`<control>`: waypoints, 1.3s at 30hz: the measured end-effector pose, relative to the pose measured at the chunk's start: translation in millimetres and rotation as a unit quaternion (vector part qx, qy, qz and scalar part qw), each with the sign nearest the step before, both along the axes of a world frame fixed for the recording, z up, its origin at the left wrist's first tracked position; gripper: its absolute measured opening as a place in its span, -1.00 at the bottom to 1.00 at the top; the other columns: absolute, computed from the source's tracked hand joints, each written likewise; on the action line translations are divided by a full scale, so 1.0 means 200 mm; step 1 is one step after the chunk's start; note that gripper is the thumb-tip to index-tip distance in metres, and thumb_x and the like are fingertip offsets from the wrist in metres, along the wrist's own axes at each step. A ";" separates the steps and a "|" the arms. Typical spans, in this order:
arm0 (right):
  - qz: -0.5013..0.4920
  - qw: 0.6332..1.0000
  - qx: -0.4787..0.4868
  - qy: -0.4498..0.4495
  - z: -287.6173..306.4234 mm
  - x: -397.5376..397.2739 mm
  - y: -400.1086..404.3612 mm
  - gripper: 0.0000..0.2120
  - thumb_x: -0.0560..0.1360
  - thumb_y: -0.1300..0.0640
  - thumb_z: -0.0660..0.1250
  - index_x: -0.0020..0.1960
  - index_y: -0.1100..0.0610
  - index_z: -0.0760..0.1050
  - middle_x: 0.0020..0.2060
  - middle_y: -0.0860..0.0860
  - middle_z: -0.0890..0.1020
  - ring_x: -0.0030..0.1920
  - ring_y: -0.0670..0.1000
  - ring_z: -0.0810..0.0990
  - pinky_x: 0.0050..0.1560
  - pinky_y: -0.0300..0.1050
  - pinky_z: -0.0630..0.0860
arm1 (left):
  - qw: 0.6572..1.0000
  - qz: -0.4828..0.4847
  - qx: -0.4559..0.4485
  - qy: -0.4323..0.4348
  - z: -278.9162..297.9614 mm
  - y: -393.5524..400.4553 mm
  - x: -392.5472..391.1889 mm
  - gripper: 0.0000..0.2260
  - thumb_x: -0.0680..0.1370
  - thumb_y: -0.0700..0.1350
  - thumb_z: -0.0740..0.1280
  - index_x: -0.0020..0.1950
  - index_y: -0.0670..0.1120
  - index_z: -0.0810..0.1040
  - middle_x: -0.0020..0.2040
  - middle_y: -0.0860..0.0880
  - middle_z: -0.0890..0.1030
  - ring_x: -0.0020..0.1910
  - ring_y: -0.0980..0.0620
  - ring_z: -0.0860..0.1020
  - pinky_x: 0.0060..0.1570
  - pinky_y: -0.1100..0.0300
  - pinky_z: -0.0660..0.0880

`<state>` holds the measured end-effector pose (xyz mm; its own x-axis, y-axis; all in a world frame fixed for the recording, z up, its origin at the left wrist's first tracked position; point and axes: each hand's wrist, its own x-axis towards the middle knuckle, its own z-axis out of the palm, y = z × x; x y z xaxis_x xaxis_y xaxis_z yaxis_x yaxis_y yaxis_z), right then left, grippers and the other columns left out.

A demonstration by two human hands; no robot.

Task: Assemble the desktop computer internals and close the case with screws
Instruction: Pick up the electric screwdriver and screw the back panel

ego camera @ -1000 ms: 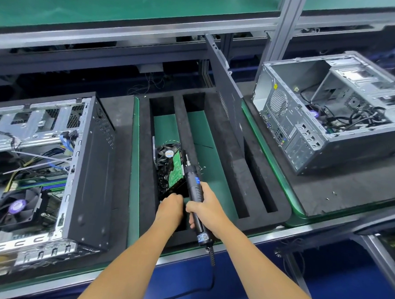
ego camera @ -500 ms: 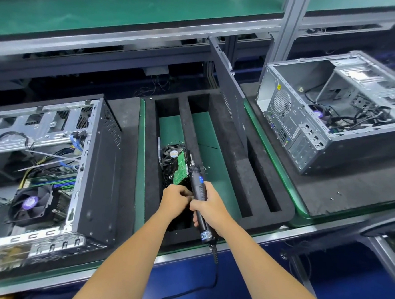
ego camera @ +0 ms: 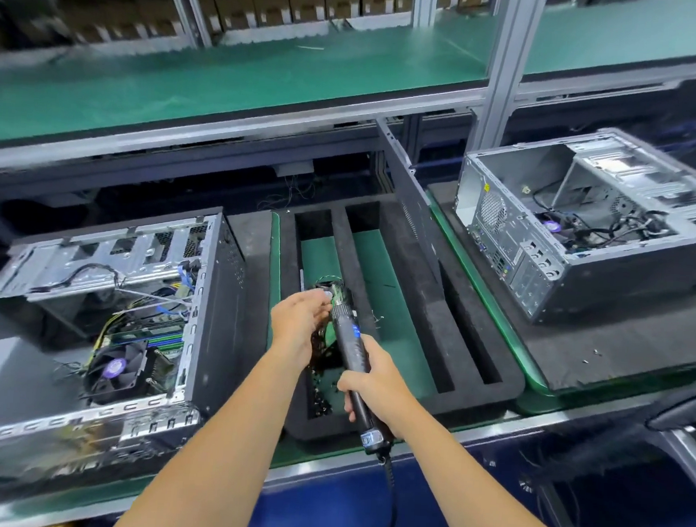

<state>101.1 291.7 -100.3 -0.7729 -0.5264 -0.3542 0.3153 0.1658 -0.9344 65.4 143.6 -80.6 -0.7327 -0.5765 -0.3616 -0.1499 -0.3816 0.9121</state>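
My right hand (ego camera: pixel 375 383) grips a black electric screwdriver (ego camera: pixel 351 347) by its handle, with the tip pointing away and up over the foam tray (ego camera: pixel 421 308). My left hand (ego camera: pixel 300 321) has its fingertips curled at the driver's tip and pinches something small there, probably a screw. Loose dark screws (ego camera: pixel 322 392) lie in the tray's near left slot. A part with a green board and a round label (ego camera: pixel 325 292) stands in that slot, mostly hidden behind my hands. The open computer case (ego camera: pixel 195 335) with its fan (ego camera: pixel 113 371) lies at the left.
A dark side panel (ego camera: pixel 406 210) stands on edge in the tray, leaning right. A second open case (ego camera: pixel 583 253) rests on a black mat at the right. The driver's cord (ego camera: pixel 391 494) hangs over the bench's front edge. A green shelf (ego camera: pixel 227 80) runs across the back.
My left hand has risen from the screw pile to the driver's tip. My right hand has slid back down the handle and tilted the driver up. The view has lifted.
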 end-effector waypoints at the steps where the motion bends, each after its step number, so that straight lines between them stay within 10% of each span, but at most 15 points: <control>1: 0.006 1.000 -0.003 0.005 0.03 0.02 0.00 -0.45 0.38 0.27 0.33 0.30 -0.09 0.34 -0.25 0.11 0.54 -0.42 0.10 0.52 -0.39 -0.04 0.56 | 1.000 0.002 0.002 0.000 0.03 0.00 0.01 -0.86 0.46 -0.37 0.34 -0.23 -0.19 0.62 -0.38 -0.03 0.65 -0.40 0.11 0.61 -0.34 0.31 0.55; 10: 0.039 0.997 -0.041 0.050 0.29 0.19 -0.05 -0.38 0.38 0.24 0.32 -0.05 -0.55 0.33 -0.18 0.10 0.58 -0.42 0.07 0.54 -0.39 -0.02 0.59 | 0.996 -0.030 0.057 0.065 0.34 -0.07 0.10 -0.92 0.47 -0.31 0.39 -0.05 -0.28 0.59 -0.28 -0.09 0.67 -0.32 0.05 0.63 -0.34 0.25 0.55; 17: -0.006 0.994 -0.043 0.102 0.52 0.42 -0.27 -0.42 0.43 0.32 0.31 0.36 -0.08 0.31 -0.26 0.07 0.57 -0.45 0.06 0.52 -0.45 -0.06 0.53 | 0.976 -0.047 0.143 0.155 0.61 -0.20 0.30 -0.90 0.53 -0.26 0.33 -0.18 -0.17 0.49 -0.38 -0.05 0.57 -0.44 0.08 0.52 -0.43 0.29 0.46; 22: -0.016 0.991 -0.049 0.127 0.60 0.71 -0.55 -0.45 0.42 0.30 0.32 0.10 -0.34 0.36 -0.17 0.06 0.61 -0.46 0.06 0.53 -0.41 -0.07 0.54 | 0.974 -0.051 0.145 0.166 0.69 -0.46 0.58 -0.95 0.58 -0.26 0.26 -0.09 -0.20 0.46 -0.37 -0.05 0.54 -0.50 0.10 0.47 -0.50 0.32 0.43; 29: 0.002 0.997 -0.024 0.074 0.57 1.07 -0.94 -0.23 0.48 0.33 0.31 0.53 -0.16 0.09 0.01 0.18 0.55 -0.44 0.07 0.53 -0.42 -0.07 0.52 | 0.980 -0.049 0.113 0.158 0.67 -0.85 0.98 -0.89 0.50 -0.29 0.31 -0.23 -0.21 0.52 -0.41 -0.06 0.53 -0.49 0.07 0.48 -0.50 0.28 0.44; 39: 0.065 0.997 -0.020 0.046 0.47 1.40 -1.19 -0.35 0.42 0.31 0.33 0.44 -0.06 0.27 -0.29 0.08 0.55 -0.43 0.07 0.53 -0.42 -0.05 0.53 | 0.995 -0.041 0.001 0.086 0.51 -1.26 1.39 -0.91 0.50 -0.25 0.38 -0.04 -0.25 0.55 -0.31 -0.07 0.64 -0.34 0.02 0.63 -0.42 0.25 0.53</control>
<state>380.2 54.3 -5.7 -0.7255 -0.6362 -0.2624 0.2067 0.1623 -0.9649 343.5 -108.1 21.4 -0.8288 -0.5114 -0.2272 -0.0218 -0.3761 0.9263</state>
